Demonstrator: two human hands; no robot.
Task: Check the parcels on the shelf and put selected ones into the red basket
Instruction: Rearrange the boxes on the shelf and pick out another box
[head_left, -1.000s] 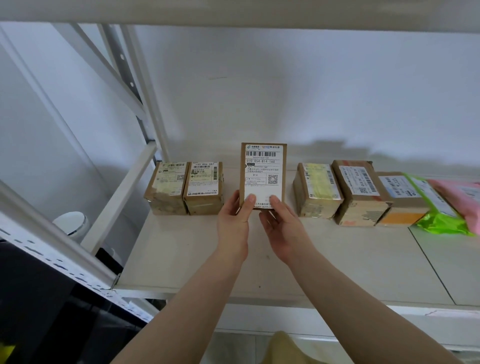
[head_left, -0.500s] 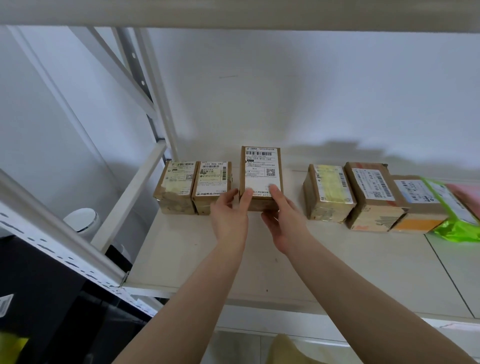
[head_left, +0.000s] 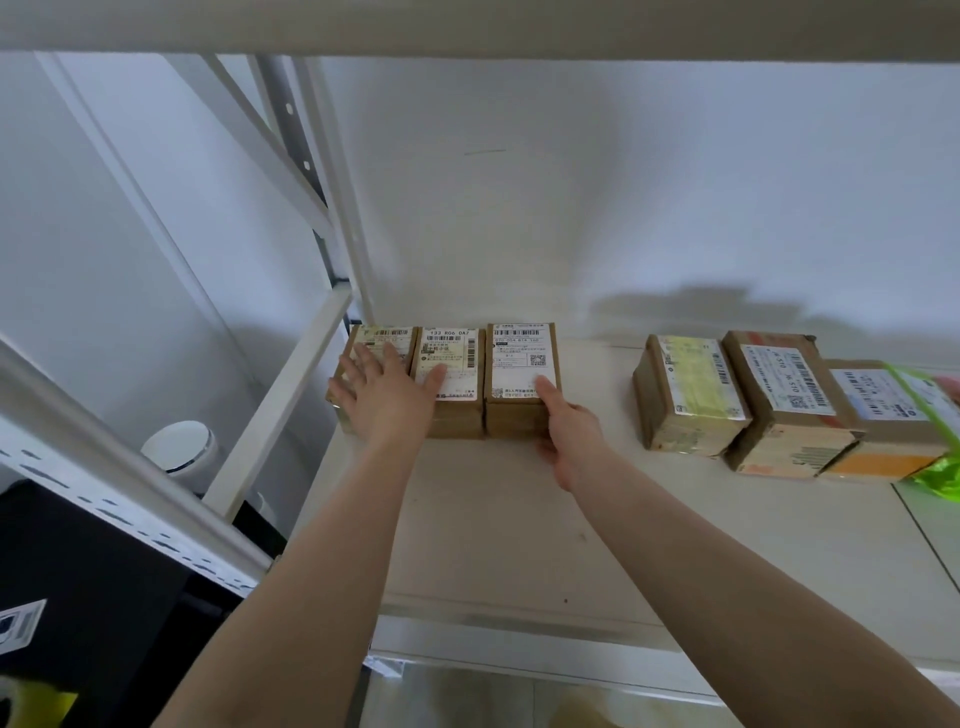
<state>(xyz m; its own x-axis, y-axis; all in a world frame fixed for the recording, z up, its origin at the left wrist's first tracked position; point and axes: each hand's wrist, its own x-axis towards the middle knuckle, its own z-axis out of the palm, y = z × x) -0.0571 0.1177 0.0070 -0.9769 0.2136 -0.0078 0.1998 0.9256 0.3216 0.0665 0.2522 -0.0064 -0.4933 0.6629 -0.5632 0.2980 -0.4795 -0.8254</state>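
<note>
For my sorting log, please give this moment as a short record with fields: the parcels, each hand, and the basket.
left group: three brown boxes side by side, third box lying flat
right group: taped box leads a row of more parcels
left hand: fingers spread flat on the two leftmost boxes
right hand: grips the third box's near right corner
shelf: white
red basket: not in view

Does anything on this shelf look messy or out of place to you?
Mostly tidy. Three boxes at the left sit flush in a row. The group on the right is looser: the box with yellowed tape is turned askew, and a green bag lies partly over the orange-edged box.
</note>
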